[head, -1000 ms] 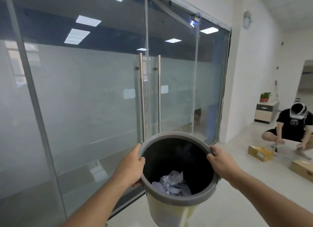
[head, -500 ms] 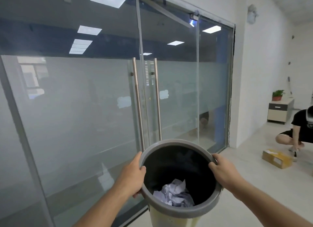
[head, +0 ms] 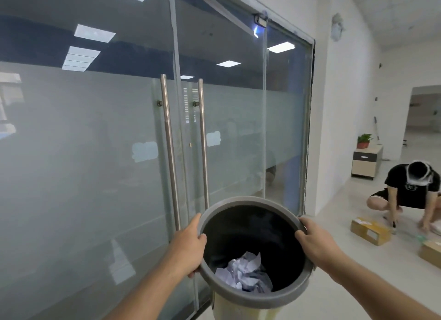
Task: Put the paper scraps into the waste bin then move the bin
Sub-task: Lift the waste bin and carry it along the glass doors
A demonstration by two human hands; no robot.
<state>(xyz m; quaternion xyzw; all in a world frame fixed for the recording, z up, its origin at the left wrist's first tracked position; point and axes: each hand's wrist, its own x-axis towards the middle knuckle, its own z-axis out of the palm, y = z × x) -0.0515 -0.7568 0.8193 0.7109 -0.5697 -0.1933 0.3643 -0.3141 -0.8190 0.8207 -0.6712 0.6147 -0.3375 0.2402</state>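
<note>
Bin (head: 238,201): held off the floor before glass doors (head: 186,152) | left hand (head: 188,248), right hand (head: 317,243): clamped on opposite rim sides | paper scraps (head: 245,272): lying inside

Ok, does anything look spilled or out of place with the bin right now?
Nothing stands out. The waste bin is gripped at its rim by the left hand and the right hand, and the crumpled paper scraps sit at its bottom. No spill shows.

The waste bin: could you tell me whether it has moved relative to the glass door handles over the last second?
Yes. The waste bin has shifted right of the door handles, with its rim now overlapping their lower ends less.
</note>
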